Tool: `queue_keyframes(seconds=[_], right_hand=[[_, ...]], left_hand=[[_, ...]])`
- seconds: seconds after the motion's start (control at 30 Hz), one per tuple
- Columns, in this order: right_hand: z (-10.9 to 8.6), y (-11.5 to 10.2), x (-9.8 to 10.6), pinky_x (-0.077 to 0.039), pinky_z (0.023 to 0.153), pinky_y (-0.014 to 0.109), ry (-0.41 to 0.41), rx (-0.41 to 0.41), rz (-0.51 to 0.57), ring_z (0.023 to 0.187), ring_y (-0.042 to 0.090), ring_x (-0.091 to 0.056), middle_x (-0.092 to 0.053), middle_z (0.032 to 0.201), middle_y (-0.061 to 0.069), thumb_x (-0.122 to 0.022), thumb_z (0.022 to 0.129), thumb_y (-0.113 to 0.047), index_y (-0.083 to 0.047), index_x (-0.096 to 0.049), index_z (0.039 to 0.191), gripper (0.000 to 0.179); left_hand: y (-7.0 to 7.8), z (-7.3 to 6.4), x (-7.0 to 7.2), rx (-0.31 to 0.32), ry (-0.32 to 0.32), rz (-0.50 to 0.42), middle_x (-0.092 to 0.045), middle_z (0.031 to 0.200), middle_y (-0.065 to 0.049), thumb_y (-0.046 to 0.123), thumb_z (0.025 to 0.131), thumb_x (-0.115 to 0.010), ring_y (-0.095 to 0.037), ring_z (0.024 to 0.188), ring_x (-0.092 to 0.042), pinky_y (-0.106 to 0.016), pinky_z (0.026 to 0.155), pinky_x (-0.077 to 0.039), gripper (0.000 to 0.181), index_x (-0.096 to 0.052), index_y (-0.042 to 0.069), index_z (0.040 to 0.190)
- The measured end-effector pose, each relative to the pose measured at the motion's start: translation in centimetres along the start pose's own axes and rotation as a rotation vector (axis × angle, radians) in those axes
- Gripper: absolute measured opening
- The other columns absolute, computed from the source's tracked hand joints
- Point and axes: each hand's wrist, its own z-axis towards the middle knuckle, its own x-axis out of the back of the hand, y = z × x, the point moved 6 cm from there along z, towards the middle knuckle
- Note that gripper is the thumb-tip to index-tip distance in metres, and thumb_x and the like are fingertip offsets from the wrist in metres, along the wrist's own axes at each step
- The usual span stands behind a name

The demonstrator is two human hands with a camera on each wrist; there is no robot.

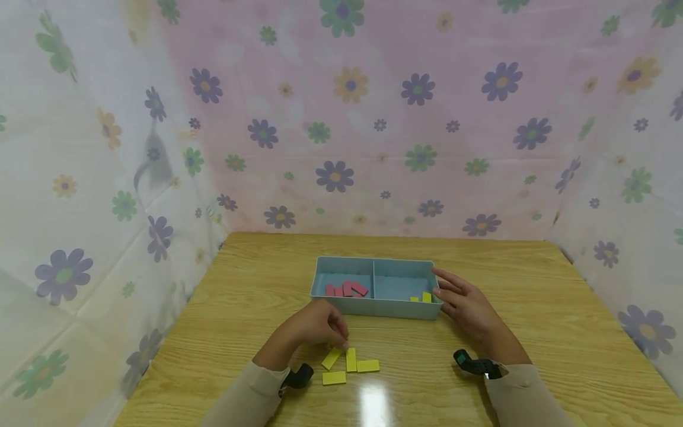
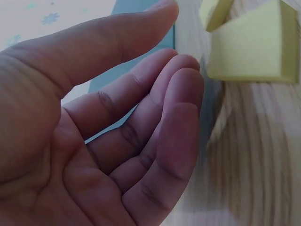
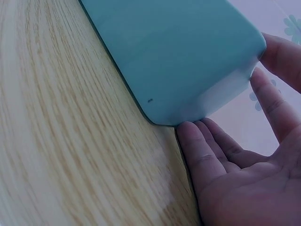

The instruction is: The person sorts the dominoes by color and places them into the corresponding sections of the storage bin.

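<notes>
My left hand [image 1: 318, 325] hovers just above several yellow rectangular tiles [image 1: 334, 378] lying on the table. In the left wrist view its fingers [image 2: 176, 136] bend loosely, the thumb stands apart from them, and nothing lies between. One yellow tile [image 2: 254, 47] shows just beyond the fingertips. Behind the tiles stands a light blue two-compartment box [image 1: 400, 309]. Pink tiles [image 1: 347, 289] lie in its left compartment, and two yellow tiles [image 1: 426, 297] show in the right one. My right hand [image 1: 472, 309] touches the box's right end with extended fingers [image 3: 197, 148].
The wood-grain table [image 1: 256, 267] runs back to a flowered pink cloth [image 1: 379, 107]. Similar pale flowered cloths hang at the left and right sides. Each wrist wears a black camera band [image 1: 476, 365].
</notes>
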Motion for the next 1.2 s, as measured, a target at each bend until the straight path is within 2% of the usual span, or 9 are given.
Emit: queue_keyframes(seconds=[0.2,0.33,0.5,0.67,0.87,1.0,1.2], right_hand=[[-0.1,-0.1,0.1,-0.053,0.101,0.021,-0.002,0.002,0.012,0.141,0.013,-0.048,-0.022,0.167,0.021,-0.06,0.107,-0.027,-0.022,-0.028,0.166,0.067],[-0.1,0.0,0.1,-0.053,0.101,0.02,0.001,-0.003,0.003,0.14,0.012,-0.048,-0.022,0.168,0.02,-0.06,0.107,-0.028,-0.023,-0.028,0.166,0.067],[0.0,0.0,0.1,-0.053,0.101,0.02,0.006,-0.008,0.002,0.14,0.013,-0.048,-0.022,0.167,0.02,-0.061,0.107,-0.029,-0.022,-0.028,0.166,0.067],[0.0,0.0,0.0,-0.053,0.1,0.02,0.012,-0.008,-0.006,0.141,0.014,-0.047,-0.023,0.167,0.02,-0.061,0.107,-0.029,-0.022,-0.029,0.165,0.067],[-0.1,-0.1,0.0,-0.053,0.1,0.019,0.004,-0.006,-0.005,0.138,0.011,-0.048,-0.022,0.167,0.02,-0.06,0.107,-0.029,-0.022,-0.028,0.166,0.067],[0.0,-0.1,0.1,-0.053,0.101,0.02,0.001,-0.001,0.008,0.137,0.009,-0.05,-0.023,0.167,0.021,-0.06,0.107,-0.028,-0.021,-0.028,0.166,0.067],[0.1,0.0,0.2,-0.053,0.102,0.02,-0.002,-0.006,0.019,0.143,0.015,-0.047,-0.021,0.169,0.021,-0.061,0.107,-0.028,-0.023,-0.028,0.166,0.068]], left_hand=[[-0.3,-0.5,0.3,0.06,0.019,0.085,-0.072,0.074,0.007,0.016,0.072,-0.096,-0.011,0.07,-0.061,-0.029,0.065,-0.053,0.019,-0.078,0.017,0.076],[-0.3,-1.0,0.4,0.082,0.008,0.123,-0.071,0.074,0.007,0.016,0.07,-0.097,-0.012,0.071,-0.06,-0.03,0.065,-0.053,0.021,-0.077,0.018,0.074],[-0.2,-1.5,0.2,0.088,-0.013,0.15,-0.07,0.07,0.007,0.016,0.069,-0.097,-0.01,0.068,-0.06,-0.028,0.062,-0.052,0.021,-0.076,0.018,0.068],[0.2,-1.7,0.1,0.078,0.006,0.183,-0.069,0.066,0.008,0.013,0.068,-0.097,-0.009,0.066,-0.06,-0.027,0.06,-0.052,0.023,-0.075,0.018,0.066],[0.3,-1.4,-0.1,0.084,0.019,0.177,-0.069,0.072,0.009,0.011,0.07,-0.096,-0.01,0.07,-0.059,-0.028,0.062,-0.052,0.022,-0.076,0.019,0.07],[0.2,-1.1,0.0,0.07,0.035,0.154,-0.069,0.072,0.008,0.007,0.071,-0.095,-0.01,0.067,-0.06,-0.028,0.06,-0.053,0.019,-0.077,0.015,0.074],[0.4,-1.0,0.4,0.057,0.059,0.154,-0.07,0.073,0.009,0.007,0.074,-0.093,-0.009,0.067,-0.061,-0.027,0.061,-0.053,0.017,-0.079,0.014,0.081]])
